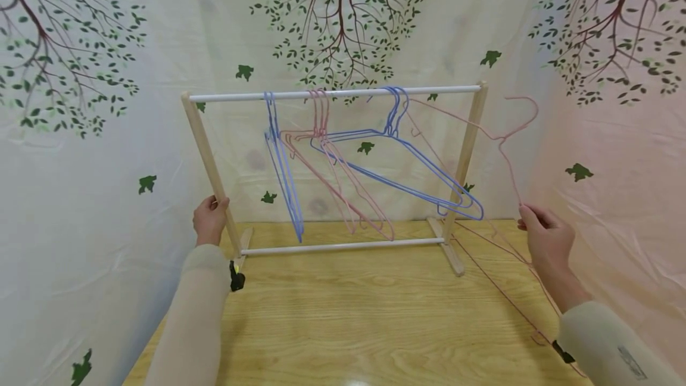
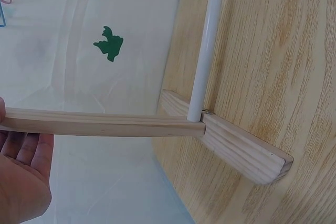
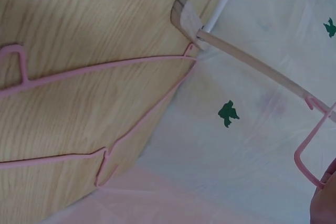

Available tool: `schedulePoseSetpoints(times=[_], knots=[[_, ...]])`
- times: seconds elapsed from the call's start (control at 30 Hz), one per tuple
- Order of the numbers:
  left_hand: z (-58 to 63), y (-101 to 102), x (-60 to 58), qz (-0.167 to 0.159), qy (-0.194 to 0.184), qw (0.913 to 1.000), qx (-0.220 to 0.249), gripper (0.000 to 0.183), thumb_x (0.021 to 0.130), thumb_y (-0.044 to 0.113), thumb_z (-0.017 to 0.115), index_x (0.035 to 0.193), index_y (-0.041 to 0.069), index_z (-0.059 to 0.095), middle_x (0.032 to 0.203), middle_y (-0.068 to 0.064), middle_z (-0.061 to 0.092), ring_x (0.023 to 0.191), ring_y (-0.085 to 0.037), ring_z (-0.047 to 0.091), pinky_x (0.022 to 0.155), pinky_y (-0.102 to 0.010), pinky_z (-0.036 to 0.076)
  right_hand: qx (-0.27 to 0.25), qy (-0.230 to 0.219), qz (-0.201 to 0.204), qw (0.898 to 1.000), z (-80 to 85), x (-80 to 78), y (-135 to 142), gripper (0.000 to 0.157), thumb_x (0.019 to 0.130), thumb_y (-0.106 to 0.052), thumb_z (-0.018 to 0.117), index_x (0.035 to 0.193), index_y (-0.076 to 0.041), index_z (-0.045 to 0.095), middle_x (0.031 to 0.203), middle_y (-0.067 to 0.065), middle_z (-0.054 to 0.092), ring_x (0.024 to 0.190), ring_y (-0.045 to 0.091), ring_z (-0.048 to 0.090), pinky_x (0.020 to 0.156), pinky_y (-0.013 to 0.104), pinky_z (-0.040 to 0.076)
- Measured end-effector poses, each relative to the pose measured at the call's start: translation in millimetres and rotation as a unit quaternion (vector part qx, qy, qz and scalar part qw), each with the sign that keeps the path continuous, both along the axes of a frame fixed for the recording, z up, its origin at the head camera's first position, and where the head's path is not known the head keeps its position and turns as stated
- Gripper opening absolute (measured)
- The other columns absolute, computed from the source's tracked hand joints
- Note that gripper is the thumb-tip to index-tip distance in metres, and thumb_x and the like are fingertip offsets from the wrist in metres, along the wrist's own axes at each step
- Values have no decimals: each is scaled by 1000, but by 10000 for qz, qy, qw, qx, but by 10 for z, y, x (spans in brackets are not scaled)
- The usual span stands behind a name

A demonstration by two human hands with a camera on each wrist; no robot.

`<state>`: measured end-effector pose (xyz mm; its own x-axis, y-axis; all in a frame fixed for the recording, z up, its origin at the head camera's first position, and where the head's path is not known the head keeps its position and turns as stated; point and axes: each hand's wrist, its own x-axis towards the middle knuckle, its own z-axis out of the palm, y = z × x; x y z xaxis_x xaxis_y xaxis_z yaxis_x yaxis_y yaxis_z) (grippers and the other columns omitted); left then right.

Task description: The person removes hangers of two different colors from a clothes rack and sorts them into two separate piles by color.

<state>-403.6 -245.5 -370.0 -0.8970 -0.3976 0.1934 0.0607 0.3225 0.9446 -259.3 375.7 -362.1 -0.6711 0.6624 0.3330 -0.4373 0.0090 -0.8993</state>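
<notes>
My left hand [image 1: 210, 220] grips the left wooden post [image 1: 205, 153] of a small clothes rack. The left wrist view shows the fingers behind this post and the thumb at its front. At the right, my right hand [image 1: 549, 240] pinches one end of a pink clothes hanger [image 1: 502, 137], its hook upward and its far side reaching behind the right post. Below that hand, another pink hanger [image 3: 94, 68] lies on the table. From the rack's white top bar [image 1: 354, 94] hang blue hangers [image 1: 284, 186] at left, pink ones [image 1: 321, 133] mid-left and more blue ones [image 1: 396, 134] at right.
The rack stands on the wood-grain table [image 1: 343, 314] on wooden feet [image 1: 452, 258], joined by a white lower bar [image 1: 343, 247]. Behind it hangs a pale sheet [image 1: 161, 153] printed with trees and green leaves. The right-hand blue hangers jut toward the right post [image 1: 471, 142].
</notes>
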Motion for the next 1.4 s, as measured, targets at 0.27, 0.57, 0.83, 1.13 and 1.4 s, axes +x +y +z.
schedulePoseSetpoints(times=[0.27,0.57,0.83,1.13,1.4], knots=[[-1,-4,-5,-6,-9,10000,80,50,104,25,52,146,-1,46,141,-24,51,129,-38,51,106,-46,42,-85,145,-209,9996,-98,174,16,9,85,-4,78,93,0,79,73,-2,72,56,8,65,52,13,50],[-52,-43,-37,-118,81,9999,83,54,104,31,52,147,0,45,142,-24,51,130,-39,49,106,-47,41,187,910,-342,9951,-205,295,55,19,85,-2,77,97,12,74,73,0,71,54,8,62,49,13,48],[-28,-28,-11,-224,62,9996,185,54,105,30,51,148,0,43,143,-24,50,131,-38,48,107,-47,41,222,1034,-539,9929,-293,378,61,15,84,1,76,94,12,74,72,0,71,53,8,61,44,12,43],[-28,-28,-17,-174,106,9997,151,51,104,27,52,146,-2,46,141,-24,52,129,-38,50,106,-46,42,-60,1674,-595,9841,-324,429,94,18,82,6,76,93,19,70,74,3,73,49,11,59,43,13,44],[-29,-22,-22,-112,127,9997,192,50,104,27,54,145,-1,48,140,-24,54,127,-37,52,105,-46,43,-435,1914,-717,9779,-354,505,151,21,79,8,77,92,22,69,68,6,72,48,12,59,48,15,49]])
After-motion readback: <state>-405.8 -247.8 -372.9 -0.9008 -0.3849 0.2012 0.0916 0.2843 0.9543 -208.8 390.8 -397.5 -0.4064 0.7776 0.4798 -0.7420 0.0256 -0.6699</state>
